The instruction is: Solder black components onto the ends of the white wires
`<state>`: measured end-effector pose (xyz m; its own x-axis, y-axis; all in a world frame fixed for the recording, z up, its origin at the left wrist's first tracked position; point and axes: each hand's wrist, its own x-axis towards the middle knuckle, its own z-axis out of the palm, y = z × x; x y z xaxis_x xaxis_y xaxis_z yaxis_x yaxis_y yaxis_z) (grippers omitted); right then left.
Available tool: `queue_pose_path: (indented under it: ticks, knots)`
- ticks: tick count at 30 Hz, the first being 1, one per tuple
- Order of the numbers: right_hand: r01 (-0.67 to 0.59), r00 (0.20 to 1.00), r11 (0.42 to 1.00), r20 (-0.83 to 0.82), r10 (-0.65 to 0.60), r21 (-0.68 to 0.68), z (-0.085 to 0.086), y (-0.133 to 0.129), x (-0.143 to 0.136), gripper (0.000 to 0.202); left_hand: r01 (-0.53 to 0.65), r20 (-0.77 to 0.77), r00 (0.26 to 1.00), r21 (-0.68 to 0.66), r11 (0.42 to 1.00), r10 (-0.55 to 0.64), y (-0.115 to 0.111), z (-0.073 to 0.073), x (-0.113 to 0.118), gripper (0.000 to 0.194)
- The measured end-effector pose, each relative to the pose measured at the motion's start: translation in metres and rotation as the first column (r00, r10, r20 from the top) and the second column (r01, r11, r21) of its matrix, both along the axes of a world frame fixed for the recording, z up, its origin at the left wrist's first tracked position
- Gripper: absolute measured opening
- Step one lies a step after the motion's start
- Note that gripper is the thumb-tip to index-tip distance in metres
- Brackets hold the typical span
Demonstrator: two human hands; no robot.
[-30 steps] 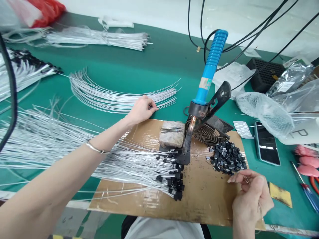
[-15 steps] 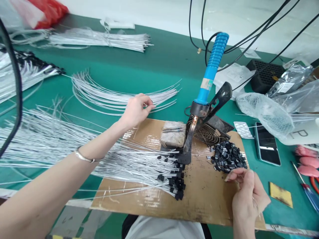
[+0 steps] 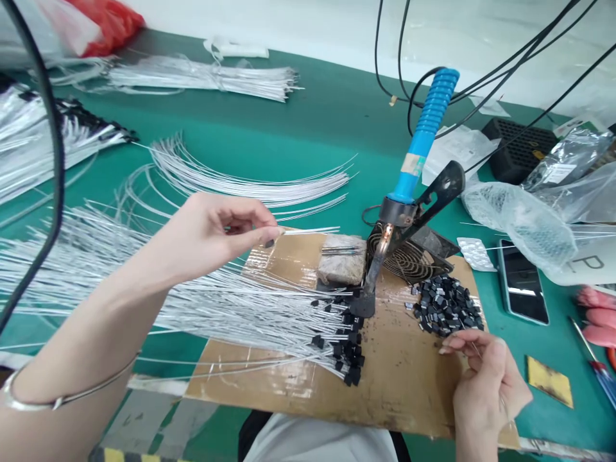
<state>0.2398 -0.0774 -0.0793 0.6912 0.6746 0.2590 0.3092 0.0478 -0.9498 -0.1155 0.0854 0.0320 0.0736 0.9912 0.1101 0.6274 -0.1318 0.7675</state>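
The person's left hand (image 3: pixel 226 234) pinches a few thin white wires (image 3: pixel 315 230) between thumb and forefinger, raised over the cardboard sheet (image 3: pixel 399 385)'s far left corner. Beyond it, a curved wire bundle (image 3: pixel 255 186) lies on the green bench (image 3: pixel 327 135). The right hand (image 3: pixel 488 382), near the cardboard's near right corner, has its fingers closed around a slender metal tool (image 3: pixel 476 350), mostly hidden, just beside a pile of black pieces (image 3: pixel 445 305). A large wire bunch (image 3: pixel 231 314) crosses the cardboard's left edge, its black-tipped ends (image 3: pixel 351 359) towards the middle. The pinched wires look light, slim and springy, likely to sway or bend at their free ends; a soft fingertip grip close to the ends should steady them, while squeezing hard could kink them.
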Motion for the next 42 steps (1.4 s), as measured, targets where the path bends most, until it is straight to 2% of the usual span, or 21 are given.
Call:
queue_pose_path:
  ticks: [3,8,11,14,17,18,20,22,24,25,29,32,36,39,42]
  knots:
    - [-0.011,1.000,1.000,-0.007,0.011,0.000,0.001,0.000,-0.001,0.054,-0.010,0.024,1.000,-0.031,0.999,0.011,0.014,-0.012,0.006,0.021]
    - [-0.015,1.000,1.000,-0.021,0.015,-0.014,0.001,0.000,-0.002,0.055,-0.134,0.025,0.991,0.061,0.989,0.133,0.046,-0.043,0.020,0.016]
    - [-0.013,1.000,1.000,-0.023,0.013,-0.013,0.002,0.000,-0.002,0.055,-0.154,0.032,0.988,0.068,0.986,0.152,0.049,-0.049,0.024,0.016]
    - [-0.010,1.000,1.000,-0.027,0.009,-0.012,0.002,0.000,-0.002,0.055,-0.174,0.021,0.985,0.084,0.981,0.173,0.039,-0.040,0.020,0.017]
    - [-0.003,0.999,1.000,-0.043,0.004,0.005,0.001,0.000,-0.001,0.057,-0.136,-0.020,0.990,0.061,0.989,0.138,0.019,-0.019,0.009,0.019]
    - [-0.004,0.999,1.000,-0.050,0.004,0.014,0.001,-0.001,-0.002,0.057,-0.086,-0.033,0.996,0.014,0.996,0.087,0.012,-0.011,0.005,0.021]
    - [-0.024,0.999,0.999,-0.048,0.025,0.024,0.003,-0.003,-0.005,0.054,0.090,-0.005,0.996,-0.152,0.984,-0.092,-0.002,0.000,-0.003,0.025]
    - [-0.106,0.994,0.994,-0.030,0.106,0.002,0.008,-0.005,-0.013,0.046,0.316,0.161,0.948,-0.346,0.884,-0.276,-0.015,0.004,-0.006,0.022]
    - [-0.254,0.967,0.965,-0.047,0.251,-0.060,0.017,-0.008,-0.028,0.038,0.463,0.353,0.877,-0.442,0.768,-0.325,-0.027,-0.002,-0.003,0.018]
    - [-0.345,0.937,0.934,-0.083,0.339,-0.090,0.022,-0.009,-0.037,0.035,0.495,0.414,0.854,-0.456,0.740,-0.316,-0.033,-0.008,0.001,0.018]
    - [-0.632,0.754,0.763,-0.337,0.564,-0.137,0.036,-0.007,-0.070,0.035,0.482,0.464,0.845,-0.447,0.753,-0.265,-0.055,-0.033,0.018,0.017]
    - [-0.722,0.666,0.675,-0.411,0.622,-0.148,0.039,0.000,-0.083,0.038,0.453,0.465,0.853,-0.432,0.780,-0.238,-0.066,-0.044,0.024,0.019]
    - [-0.745,0.642,0.653,-0.415,0.644,-0.139,0.037,0.008,-0.088,0.040,0.422,0.432,0.872,-0.424,0.802,-0.231,-0.074,-0.047,0.023,0.022]
    - [-0.747,0.643,0.652,-0.392,0.658,-0.132,0.034,0.010,-0.089,0.040,0.429,0.422,0.874,-0.442,0.788,-0.239,-0.075,-0.046,0.022,0.022]
    - [-0.730,0.677,0.669,-0.292,0.676,-0.142,0.033,0.011,-0.089,0.038,0.450,0.403,0.874,-0.461,0.765,-0.271,-0.076,-0.042,0.025,0.028]
